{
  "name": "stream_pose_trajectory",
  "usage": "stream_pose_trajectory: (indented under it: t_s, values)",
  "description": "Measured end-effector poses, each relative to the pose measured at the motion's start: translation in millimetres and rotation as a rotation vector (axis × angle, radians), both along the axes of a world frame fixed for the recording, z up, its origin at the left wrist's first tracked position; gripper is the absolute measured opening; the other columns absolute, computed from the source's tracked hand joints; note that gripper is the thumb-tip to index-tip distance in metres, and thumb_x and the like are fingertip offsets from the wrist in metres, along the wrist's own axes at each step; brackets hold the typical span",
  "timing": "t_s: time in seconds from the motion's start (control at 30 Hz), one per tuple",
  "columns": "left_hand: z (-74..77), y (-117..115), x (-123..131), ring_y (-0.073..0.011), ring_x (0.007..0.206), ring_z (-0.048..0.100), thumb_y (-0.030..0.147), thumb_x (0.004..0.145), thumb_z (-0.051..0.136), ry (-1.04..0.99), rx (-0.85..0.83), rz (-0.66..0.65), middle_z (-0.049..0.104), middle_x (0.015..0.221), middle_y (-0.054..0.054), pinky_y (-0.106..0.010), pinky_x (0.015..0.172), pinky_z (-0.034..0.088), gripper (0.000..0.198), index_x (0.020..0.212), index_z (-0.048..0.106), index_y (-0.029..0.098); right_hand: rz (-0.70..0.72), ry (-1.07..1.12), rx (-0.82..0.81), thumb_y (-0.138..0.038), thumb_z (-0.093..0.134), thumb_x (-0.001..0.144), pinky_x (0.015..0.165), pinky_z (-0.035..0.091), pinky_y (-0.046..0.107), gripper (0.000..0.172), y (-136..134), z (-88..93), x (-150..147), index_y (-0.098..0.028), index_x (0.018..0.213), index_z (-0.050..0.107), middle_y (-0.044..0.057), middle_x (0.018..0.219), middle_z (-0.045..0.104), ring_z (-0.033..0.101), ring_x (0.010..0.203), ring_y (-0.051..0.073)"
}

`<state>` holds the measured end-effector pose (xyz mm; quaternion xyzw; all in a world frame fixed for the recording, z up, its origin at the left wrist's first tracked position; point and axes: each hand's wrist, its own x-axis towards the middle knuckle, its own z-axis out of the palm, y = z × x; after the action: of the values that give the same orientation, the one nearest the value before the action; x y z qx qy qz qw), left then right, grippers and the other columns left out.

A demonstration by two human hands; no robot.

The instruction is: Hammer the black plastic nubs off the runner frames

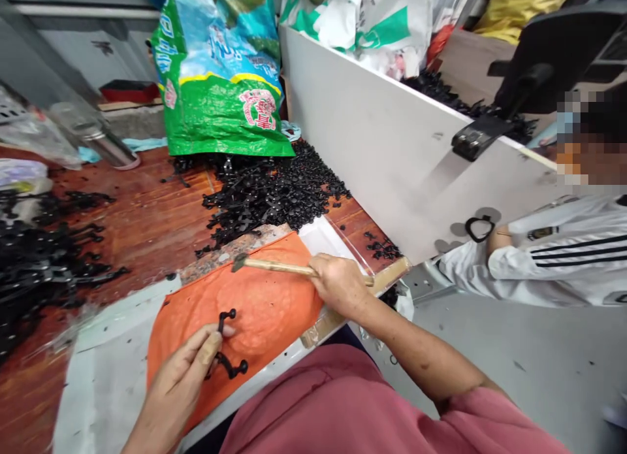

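Observation:
My left hand (183,375) pinches a small black plastic part (226,346) with knobbed ends and presses it onto an orange cloth pad (264,304) at the near table edge. My right hand (337,283) is closed round the wooden handle of a small hammer (267,265). Its head rests low over the pad's far edge, a little beyond the part.
A heap of black plastic parts (269,189) lies behind the pad, below a green printed sack (220,81). More black parts (34,258) cover the table's left. A white board (386,147) stands on the right; beyond it sits another person in a white striped shirt (553,251).

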<state>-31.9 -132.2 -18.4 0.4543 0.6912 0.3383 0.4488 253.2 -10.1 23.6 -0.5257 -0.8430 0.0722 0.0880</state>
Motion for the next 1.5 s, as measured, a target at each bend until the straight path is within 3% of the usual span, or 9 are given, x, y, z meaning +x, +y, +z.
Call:
stream_pose_trajectory:
  t_s: [0.13, 0.33, 0.5, 0.73, 0.97, 1.13, 1.3, 1.4, 1.5]
  values:
    - [0.7, 0.4, 0.6, -0.0284, 0.122, 0.06, 0.077, 0.078, 0.063, -0.046, 0.013, 0.025, 0.073, 0.116, -0.005, -0.032, 0.101, 0.047, 0.058, 0.104, 0.075, 0.025, -0.231, 0.04, 0.052, -0.029, 0.056, 0.097, 0.063, 0.033, 0.028, 0.018, -2.1, -0.4, 64.8, -0.021, 0.089, 0.07, 0.003, 0.09, 0.073, 0.064, 0.077, 0.018]
    - [7.7, 4.7, 10.0, -0.0155, 0.072, 0.059, 0.072, 0.065, 0.079, -0.215, 0.038, 0.211, 0.072, 0.089, -0.002, -0.022, 0.062, 0.048, 0.058, 0.096, 0.076, 0.023, -0.459, 0.197, 0.07, -0.035, 0.058, 0.096, 0.068, 0.04, 0.028, 0.027, 9.7, -8.4, 123.8, -0.027, 0.116, 0.073, 0.003, 0.099, 0.078, 0.069, 0.084, 0.022]
    - [21.2, 7.7, 16.7, -0.0142, 0.064, 0.06, 0.061, 0.06, 0.089, -0.45, 0.018, 0.334, 0.068, 0.071, 0.0, -0.022, 0.06, 0.05, 0.056, 0.095, 0.073, 0.02, -0.401, 0.165, 0.038, -0.035, 0.055, 0.097, 0.064, 0.038, 0.028, 0.024, 42.0, -2.6, 98.1, -0.027, 0.109, 0.075, 0.002, 0.092, 0.077, 0.067, 0.078, 0.02]
    - [40.6, 3.5, 31.9, -0.0129, 0.062, 0.064, 0.044, 0.069, 0.09, -0.838, 0.055, 0.476, 0.071, 0.073, -0.002, -0.021, 0.061, 0.053, 0.047, 0.1, 0.066, 0.017, -0.304, -0.206, 0.161, -0.041, 0.045, 0.104, 0.059, 0.031, 0.031, 0.037, 89.9, -10.6, 58.0, -0.02, 0.106, 0.076, 0.011, 0.1, 0.075, 0.067, 0.077, 0.023]
    - [36.0, 5.3, 24.1, -0.0141, 0.059, 0.065, 0.028, 0.092, 0.066, -1.041, 0.043, 0.581, 0.069, 0.074, -0.004, -0.024, 0.059, 0.054, 0.013, 0.099, 0.061, 0.017, -0.29, -0.227, 0.348, -0.04, 0.051, 0.101, 0.054, 0.018, 0.032, 0.032, 80.4, -24.1, 67.1, -0.019, 0.1, 0.075, 0.008, 0.096, 0.073, 0.055, 0.061, 0.016]
    - [36.4, 11.1, 24.1, -0.0137, 0.06, 0.059, 0.021, 0.1, 0.045, -1.252, 0.0, 0.589, 0.061, 0.073, -0.004, -0.027, 0.061, 0.052, 0.02, 0.089, 0.06, 0.014, -0.038, -0.129, 0.551, -0.03, 0.052, 0.101, 0.056, 0.029, 0.031, 0.026, 47.6, -15.1, 56.0, -0.025, 0.107, 0.077, 0.004, 0.112, 0.076, 0.057, 0.065, 0.013]
    - [38.8, 9.8, 22.9, -0.0094, 0.053, 0.038, 0.013, 0.092, 0.044, -1.503, 0.104, 0.545, 0.035, 0.062, 0.005, -0.026, 0.063, 0.048, 0.015, 0.083, 0.055, 0.016, 0.388, 0.01, 0.447, -0.027, 0.048, 0.103, 0.068, 0.042, 0.03, 0.03, 19.3, -4.0, 35.8, -0.034, 0.116, 0.075, 0.003, 0.12, 0.075, 0.068, 0.083, 0.014]
    - [40.2, 7.8, 20.6, -0.0101, 0.056, 0.035, 0.017, 0.091, 0.047, -1.56, 0.153, 0.478, 0.03, 0.063, 0.005, -0.029, 0.069, 0.049, 0.017, 0.075, 0.048, 0.018, 0.578, 0.099, 0.373, -0.026, 0.045, 0.104, 0.067, 0.044, 0.029, 0.033, 9.9, -2.2, 24.8, -0.034, 0.12, 0.072, 0.004, 0.121, 0.075, 0.07, 0.084, 0.014]
    - [39.7, 8.3, 18.3, -0.0116, 0.06, 0.038, 0.02, 0.092, 0.048, -1.58, 0.186, 0.408, 0.032, 0.065, 0.004, -0.031, 0.073, 0.05, 0.022, 0.07, 0.043, 0.019, 0.687, 0.13, 0.437, -0.025, 0.047, 0.104, 0.063, 0.044, 0.03, 0.03, 6.0, -4.6, 12.2, -0.032, 0.119, 0.072, 0.004, 0.12, 0.075, 0.07, 0.078, 0.014]
